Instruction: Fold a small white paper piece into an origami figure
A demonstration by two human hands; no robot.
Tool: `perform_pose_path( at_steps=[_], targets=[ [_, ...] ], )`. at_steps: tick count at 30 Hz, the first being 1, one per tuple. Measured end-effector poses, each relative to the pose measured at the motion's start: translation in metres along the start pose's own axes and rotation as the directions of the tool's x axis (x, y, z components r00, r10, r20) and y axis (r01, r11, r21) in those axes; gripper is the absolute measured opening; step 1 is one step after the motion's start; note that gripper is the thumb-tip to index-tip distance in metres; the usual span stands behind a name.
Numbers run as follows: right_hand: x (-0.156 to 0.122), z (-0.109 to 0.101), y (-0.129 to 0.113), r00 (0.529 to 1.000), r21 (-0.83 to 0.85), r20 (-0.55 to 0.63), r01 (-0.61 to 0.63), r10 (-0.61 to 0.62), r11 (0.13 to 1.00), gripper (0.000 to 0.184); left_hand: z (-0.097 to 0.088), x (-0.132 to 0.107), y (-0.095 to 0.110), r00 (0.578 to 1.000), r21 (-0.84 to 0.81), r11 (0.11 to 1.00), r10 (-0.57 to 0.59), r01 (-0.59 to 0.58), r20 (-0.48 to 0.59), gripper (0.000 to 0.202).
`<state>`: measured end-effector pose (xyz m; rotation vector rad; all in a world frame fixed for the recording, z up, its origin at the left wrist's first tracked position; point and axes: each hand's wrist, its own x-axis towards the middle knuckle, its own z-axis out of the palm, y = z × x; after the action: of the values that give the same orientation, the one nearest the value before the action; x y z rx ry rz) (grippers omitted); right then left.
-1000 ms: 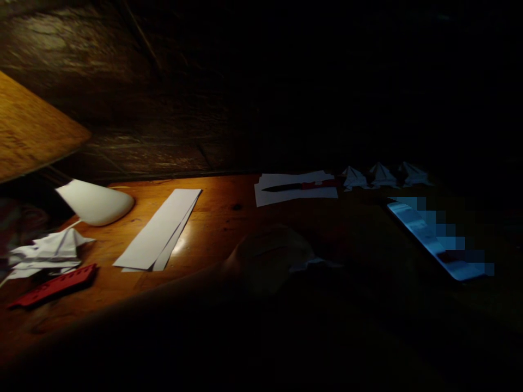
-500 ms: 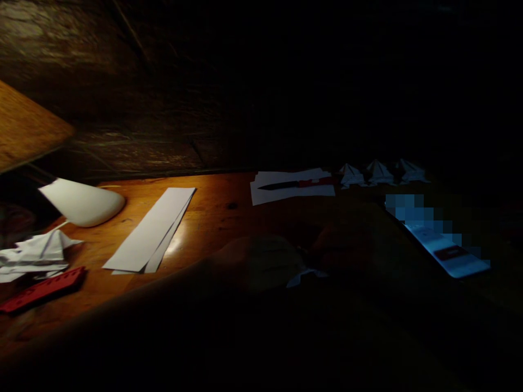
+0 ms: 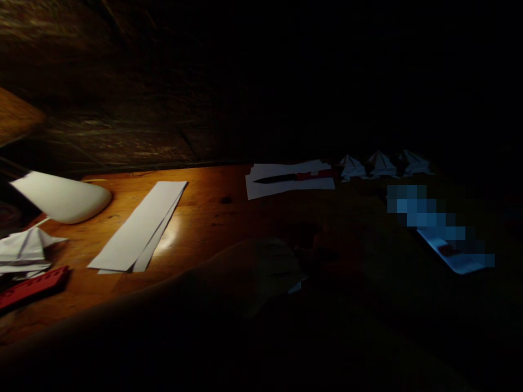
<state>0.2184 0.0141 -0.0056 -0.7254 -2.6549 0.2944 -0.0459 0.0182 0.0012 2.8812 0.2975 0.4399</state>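
Note:
Deep shadow covers both hands at the middle of the head view. My left hand (image 3: 261,269) has its fingers curled around a piece of white paper (image 3: 296,286), and only a small pale corner of it shows. My right hand (image 3: 337,247) is close beside it, a barely visible reddish shape with bent fingers. What the right fingers hold is lost in the dark. Beyond the hands, a knife (image 3: 275,178) with a dark blade and red handle lies across cut white sheets (image 3: 261,190). Folded paper pieces (image 3: 352,167) stand in a row to their right.
White paper strips (image 3: 139,228) lie on the wooden table (image 3: 208,218) at left. Further left are a lamp with a white base (image 3: 65,198), crumpled or folded paper (image 3: 24,250) and a red perforated object (image 3: 35,286). A lit phone (image 3: 457,256), partly pixelated, lies at right.
The view has shifted slightly, so things at left sit further left. Less of the paper between my hands shows, and my left hand has turned a little.

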Motion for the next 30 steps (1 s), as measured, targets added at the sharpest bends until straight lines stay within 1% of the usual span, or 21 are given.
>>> perform_pose_path(
  at_steps=[2,3,5,6,7,8,9,10,12,14,17,20,21,23,24,26,28,29,30],
  targets=[
    [-0.002,-0.001,-0.002,0.999,-0.06,0.026,0.042,-0.04,0.997,0.01,0.002,-0.002,0.002,1.0,0.003,1.0,-0.012,0.012,-0.008,0.031],
    [-0.004,-0.001,-0.001,0.998,-0.061,0.036,0.045,-0.043,0.997,0.01,0.004,-0.003,0.003,1.0,0.008,1.0,-0.021,0.021,-0.011,0.033],
    [-0.01,0.003,0.001,0.998,-0.031,0.039,0.047,-0.046,0.998,0.012,0.006,-0.009,0.004,0.999,0.028,0.999,-0.036,0.036,-0.015,0.038],
    [-0.014,0.007,0.003,0.999,-0.003,0.022,0.034,-0.034,0.999,0.012,0.007,-0.012,0.005,0.999,0.042,0.998,-0.042,0.043,-0.019,0.041],
    [-0.019,0.011,0.005,0.999,0.029,0.028,0.019,-0.02,0.999,0.014,0.008,-0.014,0.006,0.999,0.054,0.997,-0.046,0.048,-0.022,0.042],
    [-0.023,0.015,0.006,1.0,0.055,0.008,-0.029,0.029,0.998,0.015,0.009,-0.017,0.006,0.998,0.065,0.996,-0.052,0.053,-0.021,0.043],
    [-0.027,0.02,0.008,0.992,0.077,0.003,-0.125,0.125,0.989,0.015,0.01,-0.02,0.007,0.998,0.076,0.995,-0.06,0.061,-0.017,0.044],
    [-0.03,0.025,0.009,0.974,0.107,-0.015,-0.223,0.226,0.969,0.014,0.01,-0.022,0.007,0.997,0.085,0.994,-0.073,0.074,-0.008,0.045],
    [-0.033,0.031,0.009,0.924,0.162,-0.031,-0.373,0.382,0.914,0.009,0.01,-0.026,0.007,0.995,0.103,0.99,-0.102,0.101,0.007,0.048],
    [-0.034,0.033,0.008,0.915,0.187,-0.013,-0.395,0.404,0.9,0.012,0.01,-0.029,0.008,0.992,0.118,0.985,-0.128,0.126,0.011,0.05],
    [-0.031,0.03,0.005,0.925,0.192,-0.017,-0.369,0.379,0.909,0.017,0.011,-0.036,0.01,0.993,0.133,0.984,-0.116,0.118,-0.025,0.048],
    [-0.026,0.025,0.0,0.921,0.174,-0.04,-0.374,0.387,0.911,0.018,0.014,-0.041,0.014,0.993,0.148,0.987,-0.043,0.06,-0.114,0.039],
    [-0.025,0.023,-0.002,0.924,0.165,-0.052,-0.367,0.38,0.916,0.017,0.014,-0.042,0.016,0.992,0.149,0.988,-0.021,0.04,-0.126,0.037],
    [-0.024,0.017,-0.005,0.947,0.144,-0.072,-0.3,0.312,0.943,0.012,0.015,-0.041,0.019,0.994,0.121,0.993,-0.001,0.014,-0.108,0.036],
    [-0.024,0.014,-0.005,0.97,0.134,-0.062,-0.226,0.235,0.965,0.011,0.014,-0.04,0.02,0.996,0.095,0.995,-0.003,0.012,-0.091,0.036],
    [-0.025,0.008,-0.005,0.993,0.096,-0.054,-0.1,0.105,0.99,0.019,0.012,-0.035,0.023,0.997,0.05,0.999,-0.015,0.018,-0.073,0.035],
    [-0.028,0.005,-0.005,0.999,0.05,-0.048,-0.009,0.011,0.999,0.024,0.011,-0.029,0.027,0.995,-0.008,0.998,-0.068,0.068,-0.07,0.033],
    [-0.029,0.004,-0.004,0.998,0.038,-0.051,0.026,-0.024,0.999,0.025,0.011,-0.026,0.029,0.99,-0.073,0.99,-0.123,0.118,-0.068,0.032],
    [-0.03,0.005,-0.005,0.997,0.037,-0.058,0.06,-0.058,0.998,0.025,0.011,-0.024,0.031,0.971,-0.152,0.964,-0.231,0.219,-0.061,0.031]
  ],
)
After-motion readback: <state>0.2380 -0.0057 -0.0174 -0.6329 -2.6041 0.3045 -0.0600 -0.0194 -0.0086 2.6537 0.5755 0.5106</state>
